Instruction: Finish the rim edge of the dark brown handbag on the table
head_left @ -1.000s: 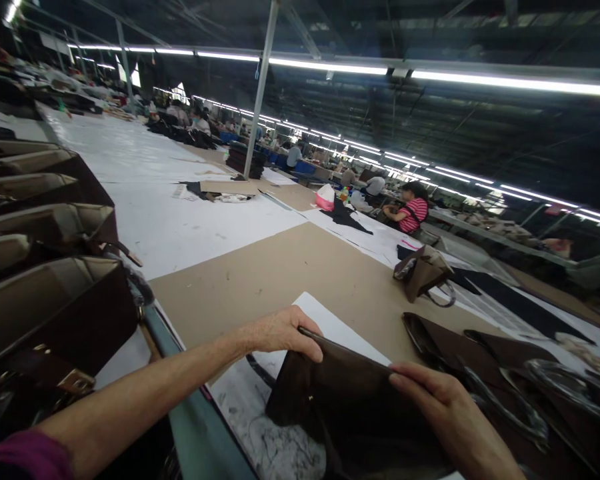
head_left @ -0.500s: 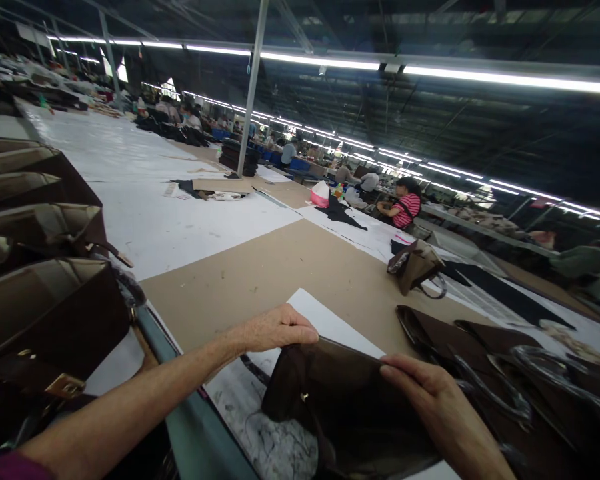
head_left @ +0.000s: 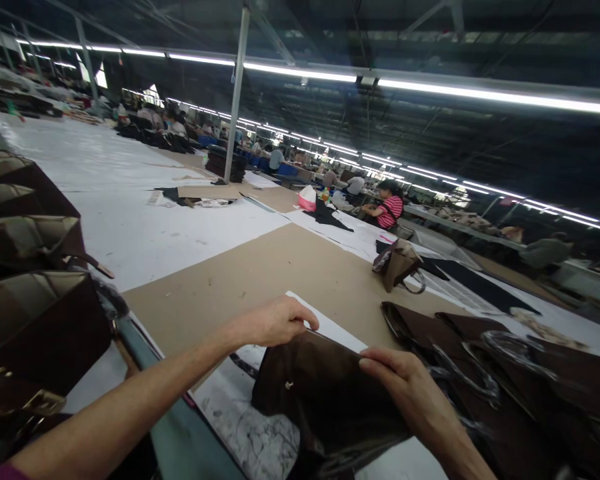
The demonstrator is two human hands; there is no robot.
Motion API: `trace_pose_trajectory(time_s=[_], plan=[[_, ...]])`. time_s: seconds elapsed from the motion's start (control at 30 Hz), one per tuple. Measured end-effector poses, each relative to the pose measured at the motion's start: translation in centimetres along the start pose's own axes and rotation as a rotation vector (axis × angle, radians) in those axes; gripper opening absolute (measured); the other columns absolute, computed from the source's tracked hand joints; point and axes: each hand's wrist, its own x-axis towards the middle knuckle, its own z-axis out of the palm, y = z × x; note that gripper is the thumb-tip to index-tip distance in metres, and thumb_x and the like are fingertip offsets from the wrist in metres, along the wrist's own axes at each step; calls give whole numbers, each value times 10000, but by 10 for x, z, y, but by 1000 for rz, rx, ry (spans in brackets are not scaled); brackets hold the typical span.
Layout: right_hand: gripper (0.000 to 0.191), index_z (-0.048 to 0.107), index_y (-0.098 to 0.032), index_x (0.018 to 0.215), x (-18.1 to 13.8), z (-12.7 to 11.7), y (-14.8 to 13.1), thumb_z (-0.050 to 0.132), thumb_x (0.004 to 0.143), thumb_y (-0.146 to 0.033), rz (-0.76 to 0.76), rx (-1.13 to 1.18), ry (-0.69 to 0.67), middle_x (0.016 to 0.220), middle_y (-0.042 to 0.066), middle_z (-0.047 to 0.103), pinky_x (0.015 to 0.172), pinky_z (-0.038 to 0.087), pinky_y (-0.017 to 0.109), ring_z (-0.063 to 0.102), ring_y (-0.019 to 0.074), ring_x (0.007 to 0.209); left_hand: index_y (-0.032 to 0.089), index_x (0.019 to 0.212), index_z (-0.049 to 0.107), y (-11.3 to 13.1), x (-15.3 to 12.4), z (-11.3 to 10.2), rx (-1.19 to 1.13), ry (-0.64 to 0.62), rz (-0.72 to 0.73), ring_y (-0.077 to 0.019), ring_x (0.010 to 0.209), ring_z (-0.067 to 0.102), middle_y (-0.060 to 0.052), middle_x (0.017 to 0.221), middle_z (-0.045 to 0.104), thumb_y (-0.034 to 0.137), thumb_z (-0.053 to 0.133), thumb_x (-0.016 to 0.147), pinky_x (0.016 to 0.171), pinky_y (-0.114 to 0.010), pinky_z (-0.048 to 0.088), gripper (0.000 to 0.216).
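A dark brown handbag (head_left: 330, 393) stands before me at the table's near edge, a small metal stud showing on its side. My left hand (head_left: 283, 320) pinches the far left part of its top edge. At the right end of that same edge, my right hand (head_left: 397, 373) grips with the thumb on the near side. Under the bag lie a white sheet (head_left: 307, 310) and a marbled grey surface (head_left: 260, 433). The bag's bottom and its far side are hidden from me.
Several brown bags (head_left: 35, 320) stand in a row at left. More flat brown bags (head_left: 510, 373) with plastic-wrapped handles lie at right, and a small upright bag (head_left: 399, 265) is beyond them. A post (head_left: 237, 93) rises from the table. A person in a striped top (head_left: 390, 210) sits farther off.
The view has swung slightly to the right, so the surroundings sit farther left. Both hands keep hold of the bag's top edge, and its near side looks straighter.
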Motion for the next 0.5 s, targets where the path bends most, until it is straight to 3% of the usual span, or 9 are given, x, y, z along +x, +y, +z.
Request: trace_pose_trajectory(time_s=[0.17, 0.33, 0.5], plan=[[272, 628, -167, 726, 1, 0, 6, 516, 733, -414, 8, 188, -66, 632, -9, 544, 569, 341, 244, 468, 143, 616, 232, 863, 665, 22, 6, 17, 252, 118, 15, -183, 881, 560, -16, 915, 660, 79, 394, 645, 776, -267, 410, 380], [368, 544, -150, 651, 6, 2, 11, 451, 775, -484, 56, 218, -81, 539, -31, 380, 450, 231, 224, 333, 95, 505, 214, 828, 656, 24, 5, 26, 229, 193, 40, -167, 854, 555, -12, 865, 655, 83, 376, 631, 791, -258, 412, 366], [416, 478, -158, 611, 8, 2, 7, 390, 795, -521, 62, 144, -82, 535, -35, 310, 435, 179, 225, 283, 90, 498, 212, 840, 665, 28, 3, 25, 171, 197, -8, -169, 852, 551, -8, 877, 662, 104, 383, 663, 788, -258, 404, 351]])
